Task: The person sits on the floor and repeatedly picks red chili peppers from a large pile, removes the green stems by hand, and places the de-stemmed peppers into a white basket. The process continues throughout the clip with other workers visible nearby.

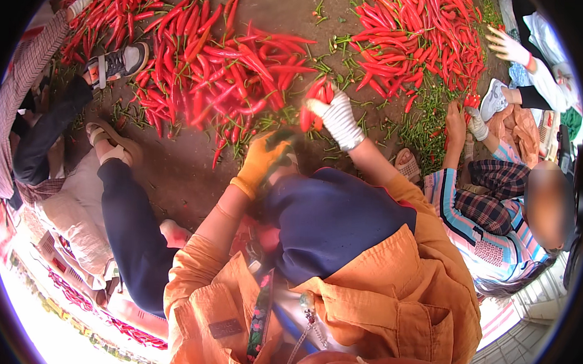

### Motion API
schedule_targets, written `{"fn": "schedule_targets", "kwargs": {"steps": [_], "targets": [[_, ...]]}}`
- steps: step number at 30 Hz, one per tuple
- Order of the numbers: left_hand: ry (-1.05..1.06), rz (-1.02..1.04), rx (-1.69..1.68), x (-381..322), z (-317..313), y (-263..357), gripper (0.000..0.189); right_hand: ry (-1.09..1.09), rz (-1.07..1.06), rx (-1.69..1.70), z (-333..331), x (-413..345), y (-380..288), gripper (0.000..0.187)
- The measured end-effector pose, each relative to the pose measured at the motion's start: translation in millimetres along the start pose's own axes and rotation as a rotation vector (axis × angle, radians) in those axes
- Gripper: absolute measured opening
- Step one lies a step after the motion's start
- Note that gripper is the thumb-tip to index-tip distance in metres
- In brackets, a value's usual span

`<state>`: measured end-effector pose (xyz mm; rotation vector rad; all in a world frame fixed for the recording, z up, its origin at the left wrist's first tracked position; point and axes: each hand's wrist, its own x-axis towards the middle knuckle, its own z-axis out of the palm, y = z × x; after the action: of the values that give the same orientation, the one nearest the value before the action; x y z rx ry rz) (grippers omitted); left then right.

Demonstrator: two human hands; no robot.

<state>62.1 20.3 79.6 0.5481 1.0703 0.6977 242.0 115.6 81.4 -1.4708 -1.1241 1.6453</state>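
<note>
My right hand (pixel 338 115), in a striped white glove, is closed around several red chili peppers (pixel 318 94) over the ground. To its lower left is my left hand (pixel 267 157), in an orange glove with dark fingertips, near my knee; motion blur and the dark glove parts hide whether it holds anything. In front of both hands a large heap of red chili peppers (pixel 218 68) with green stems spreads on the brown ground. Cut green stems (pixel 365 136) lie scattered around my right hand.
A second chili heap (pixel 421 37) lies at upper right, beside a pile of green stems (pixel 423 133). At right a person in a striped top (pixel 492 232) holds chilies; above, another person's gloved hand (pixel 510 47) is raised. At left are people's legs and a sneaker (pixel 117 65).
</note>
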Motion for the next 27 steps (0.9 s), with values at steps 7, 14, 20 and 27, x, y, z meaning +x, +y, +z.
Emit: {"fn": "schedule_targets", "kwargs": {"steps": [7, 14, 20, 27], "targets": [[0.127, -0.021, 0.132, -13.4, 4.8, 3.9, 0.024, -0.047, 0.044, 0.25, 33.1, -37.6, -33.8, 0.011], [0.29, 0.18, 0.453, -27.1, 11.4, 15.5, 0.02, -0.095, 0.084, 0.408, 43.1, -39.0, -32.5, 0.018], [0.341, 0.576, 0.997, -36.7, 12.1, 34.1, 0.015, -0.226, 0.086, 0.557, 36.8, -36.0, -36.6, 0.015], [0.116, 0.807, 1.104, -35.6, -0.7, 48.1, 0.02, -0.308, 0.576, 1.045, 41.6, -33.4, -22.6, 0.012]]}}
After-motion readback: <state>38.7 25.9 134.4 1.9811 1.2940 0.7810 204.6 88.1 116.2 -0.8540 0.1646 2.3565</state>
